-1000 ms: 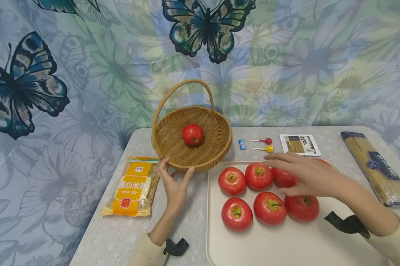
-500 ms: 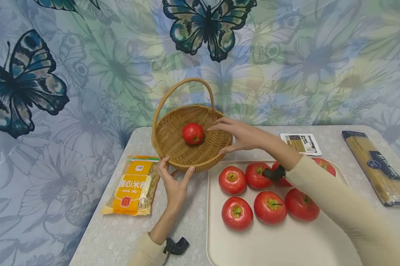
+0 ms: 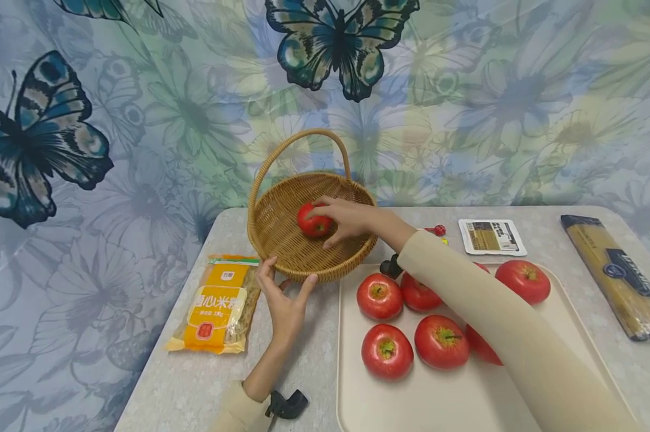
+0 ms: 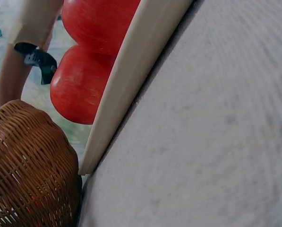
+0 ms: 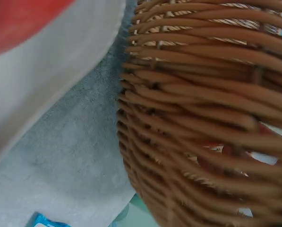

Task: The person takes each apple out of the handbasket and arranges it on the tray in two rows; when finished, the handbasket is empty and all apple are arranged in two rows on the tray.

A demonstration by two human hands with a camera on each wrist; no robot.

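Observation:
A wicker basket (image 3: 282,249) with a tall arched handle tilts toward me, one red apple (image 3: 307,225) in its bowl. At its near side, my left hand (image 3: 285,309) holds the lower rim, thumb and index finger spread, the other fingers partly hidden. Inside the bowl, my right hand (image 3: 349,219) has its fingers over the apple's upper right side, and its thumb looks apart from it. Neither hand shows in the wrist views. Basket weave (image 5: 202,94) fills much of the right wrist view.
A cream tray (image 3: 411,402) holds several red apples (image 3: 387,352), partly under my right sleeve. Left lies a yellow food packet (image 3: 217,306). Behind the tray are a red lollipop (image 3: 439,230) and a flat white pack (image 3: 492,236); a pasta packet (image 3: 611,270) lies far right.
My right hand has moved left from above the tray's apples into the basket, reaching the apple there. My left hand and the basket have stayed in place.

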